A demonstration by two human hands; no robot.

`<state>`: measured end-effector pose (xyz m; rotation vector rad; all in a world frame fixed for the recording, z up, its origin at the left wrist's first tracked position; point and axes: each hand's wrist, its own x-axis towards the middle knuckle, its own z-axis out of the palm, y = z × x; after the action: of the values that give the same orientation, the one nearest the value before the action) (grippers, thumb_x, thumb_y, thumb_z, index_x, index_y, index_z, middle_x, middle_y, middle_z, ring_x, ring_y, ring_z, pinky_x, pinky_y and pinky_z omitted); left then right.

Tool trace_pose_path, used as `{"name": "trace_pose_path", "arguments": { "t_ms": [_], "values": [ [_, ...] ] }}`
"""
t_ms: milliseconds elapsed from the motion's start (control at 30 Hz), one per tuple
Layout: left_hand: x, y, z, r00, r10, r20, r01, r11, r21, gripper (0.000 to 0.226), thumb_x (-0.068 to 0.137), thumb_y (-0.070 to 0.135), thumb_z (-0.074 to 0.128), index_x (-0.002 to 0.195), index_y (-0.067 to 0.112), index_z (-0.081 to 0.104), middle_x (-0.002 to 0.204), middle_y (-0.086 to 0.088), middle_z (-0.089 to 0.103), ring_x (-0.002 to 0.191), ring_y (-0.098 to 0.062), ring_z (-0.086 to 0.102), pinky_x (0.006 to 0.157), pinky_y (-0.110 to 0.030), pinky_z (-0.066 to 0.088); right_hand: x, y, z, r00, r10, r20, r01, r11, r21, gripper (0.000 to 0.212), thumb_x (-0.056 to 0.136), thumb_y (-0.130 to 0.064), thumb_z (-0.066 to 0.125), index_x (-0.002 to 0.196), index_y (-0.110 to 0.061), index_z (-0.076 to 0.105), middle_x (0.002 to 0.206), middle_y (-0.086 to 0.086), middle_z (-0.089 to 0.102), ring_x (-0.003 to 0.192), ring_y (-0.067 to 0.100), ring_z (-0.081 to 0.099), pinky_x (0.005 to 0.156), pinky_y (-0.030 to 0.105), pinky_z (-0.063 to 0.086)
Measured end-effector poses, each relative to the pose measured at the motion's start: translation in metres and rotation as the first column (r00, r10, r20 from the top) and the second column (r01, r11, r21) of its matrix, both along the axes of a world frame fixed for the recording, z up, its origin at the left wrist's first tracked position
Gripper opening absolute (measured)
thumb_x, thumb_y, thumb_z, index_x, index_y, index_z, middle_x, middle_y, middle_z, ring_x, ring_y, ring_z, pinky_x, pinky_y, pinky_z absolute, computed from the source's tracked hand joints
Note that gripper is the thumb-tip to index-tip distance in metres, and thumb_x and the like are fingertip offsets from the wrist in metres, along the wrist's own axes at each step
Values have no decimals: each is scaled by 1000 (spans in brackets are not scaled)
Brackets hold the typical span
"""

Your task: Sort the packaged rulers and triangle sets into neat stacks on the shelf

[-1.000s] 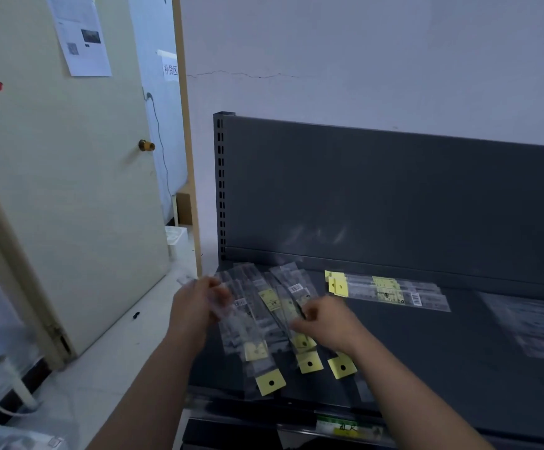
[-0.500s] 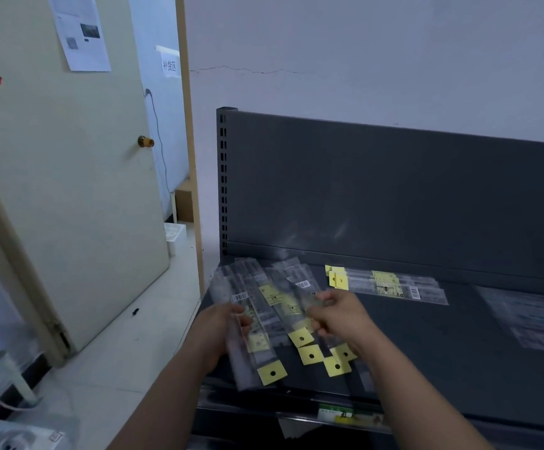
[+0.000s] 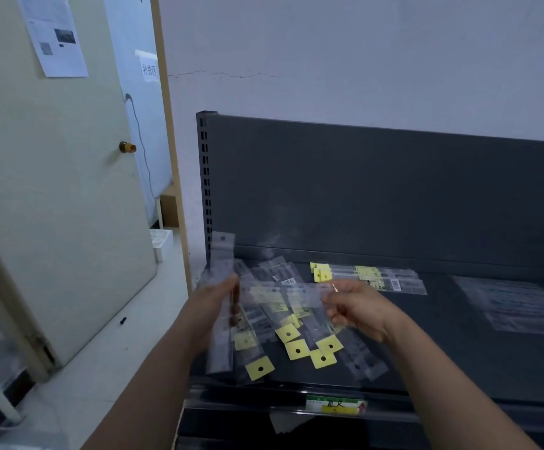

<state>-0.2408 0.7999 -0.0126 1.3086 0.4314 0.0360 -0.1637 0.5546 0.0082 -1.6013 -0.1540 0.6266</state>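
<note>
- Head view: my left hand point(image 3: 215, 306) grips an upright ruler packet point(image 3: 221, 254), and my right hand point(image 3: 358, 308) pinches a crosswise packet point(image 3: 283, 291) above the loose pile point(image 3: 296, 345) at the shelf's point(image 3: 459, 358) near left.
- I think the slick sleeves could slip from my fingers, scatter the pile, or slide off the near edge.

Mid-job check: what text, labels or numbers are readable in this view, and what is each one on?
"补货区": white sign past the open door.
"直尺": handwritten, as best it reads, on the green-and-yellow shelf-edge label.
Printed sheet on the door: too small to read.
Barcode sticker on the stacked ruler packs: blurred, unreadable.
</note>
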Motion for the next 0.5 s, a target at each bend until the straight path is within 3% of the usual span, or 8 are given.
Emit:
{"name": "trace_pose_path", "arguments": {
  "t_ms": [100, 233, 333, 433, 500],
  "values": [
    [-9, 3, -3, 993, -95, -64, 95, 995, -1, 34, 93, 36, 59, 90, 2, 63, 71, -12, 63, 58, -20, 54, 54, -30, 47, 5, -2, 5, 996, -86, 36, 85, 996, 27, 28, 86, 6, 61, 113, 2, 57, 69, 7, 60, 52, 10, 54, 47, 18, 47],
    [-18, -2, -3, 945, -306, -113, 303, 952, -37, 38, 84, 36, 66, 95, 0, 69, 93, -18, 70, 80, -25, 64, 67, -31, 54, -2, 18, 14, 981, 188, 57, -178, 973, -150, 29, 83, 8, 64, 110, -2, 60, 69, 5, 62, 51, 8, 57, 48, 16, 48],
    [-23, -14, -4, 896, -429, -118, 430, 903, -15, 44, 83, 29, 68, 114, -3, 63, 103, -21, 71, 83, -24, 67, 65, -27, 55, -2, 44, 9, 981, 172, 92, -160, 979, -126, 32, 81, 6, 67, 109, -8, 59, 80, 8, 63, 60, 12, 63, 58, 20, 54],
    [-26, -16, -11, 941, -331, -70, 329, 943, -48, 25, 90, 12, 61, 108, -5, 60, 88, -18, 70, 66, -19, 63, 59, -26, 55, 6, 51, -5, 993, 4, 114, 4, 997, -74, 45, 83, -4, 70, 124, -10, 51, 94, 10, 64, 78, 18, 66, 73, 29, 58],
    [-25, -9, -17, 977, -199, -78, 188, 973, -132, 22, 93, 7, 56, 111, -7, 58, 83, -16, 68, 64, -21, 62, 62, -32, 55, 16, 37, -17, 953, -72, 295, 175, 923, -343, 44, 86, -19, 69, 125, -14, 50, 112, 8, 63, 88, 17, 63, 75, 29, 54]
  ]
}}
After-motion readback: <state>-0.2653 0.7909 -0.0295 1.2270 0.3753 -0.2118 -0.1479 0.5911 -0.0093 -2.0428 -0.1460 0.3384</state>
